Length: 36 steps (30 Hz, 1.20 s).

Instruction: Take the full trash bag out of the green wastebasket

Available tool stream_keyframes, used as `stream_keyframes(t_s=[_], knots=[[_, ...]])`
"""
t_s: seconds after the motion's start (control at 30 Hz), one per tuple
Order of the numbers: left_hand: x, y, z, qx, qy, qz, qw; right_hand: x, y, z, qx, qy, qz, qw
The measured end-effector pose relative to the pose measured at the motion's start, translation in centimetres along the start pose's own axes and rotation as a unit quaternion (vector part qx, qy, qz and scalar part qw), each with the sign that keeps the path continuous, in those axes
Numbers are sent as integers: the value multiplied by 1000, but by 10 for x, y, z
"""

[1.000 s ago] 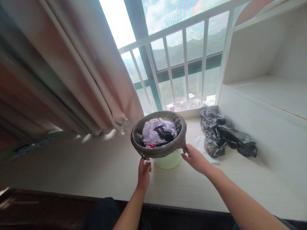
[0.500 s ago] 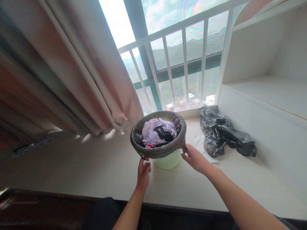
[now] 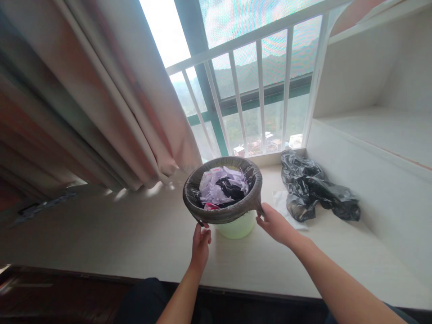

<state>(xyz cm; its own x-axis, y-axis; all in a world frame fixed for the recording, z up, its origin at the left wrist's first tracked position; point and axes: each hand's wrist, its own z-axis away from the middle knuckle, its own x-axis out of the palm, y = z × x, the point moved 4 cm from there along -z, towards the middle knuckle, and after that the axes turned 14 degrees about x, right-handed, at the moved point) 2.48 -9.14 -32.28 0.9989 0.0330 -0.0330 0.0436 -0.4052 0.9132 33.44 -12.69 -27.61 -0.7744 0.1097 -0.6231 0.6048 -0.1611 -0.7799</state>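
A pale green trash bin [image 3: 238,227] stands on the white ledge, lined with a black garbage bag [image 3: 221,217] folded out over its rim. Inside lie crumpled white paper scraps [image 3: 214,186], something black and a bit of red. At the bin's near left, my left hand [image 3: 201,240] pinches the bag's edge under the rim. On the right side, my right hand [image 3: 272,220] is closed on a corner of the same bag, drawing it outward to a point.
A crumpled black plastic bag [image 3: 312,191] lies right of the bin, partly over a white sheet [image 3: 299,225]. Long curtains [image 3: 135,99] hang at left. Behind stand a white railing [image 3: 261,85] and window; a white shelf unit [image 3: 364,148] is at right.
Almost nothing differs. My left hand has shifted very slightly left, and both hands keep their hold on the bag's edge.
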Motion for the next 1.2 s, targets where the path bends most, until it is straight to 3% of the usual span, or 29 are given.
stream_keyframes(t_s=[0.33, 0.73, 0.93, 1.2], knots=[[-20, 8, -15, 9, -3, -20, 1000, -4, 0, -1, -22, 26, 2, 999], [-41, 15, -37, -6, -7, -48, 999, -22, 19, -15, -40, 122, -15, 992], [-46, 11, -39, -5, -12, -65, 998, -22, 24, -18, 2, 60, 16, 998], [-27, -14, -20, -10, -45, -67, 997, -14, 21, -7, 56, -26, 39, 997]])
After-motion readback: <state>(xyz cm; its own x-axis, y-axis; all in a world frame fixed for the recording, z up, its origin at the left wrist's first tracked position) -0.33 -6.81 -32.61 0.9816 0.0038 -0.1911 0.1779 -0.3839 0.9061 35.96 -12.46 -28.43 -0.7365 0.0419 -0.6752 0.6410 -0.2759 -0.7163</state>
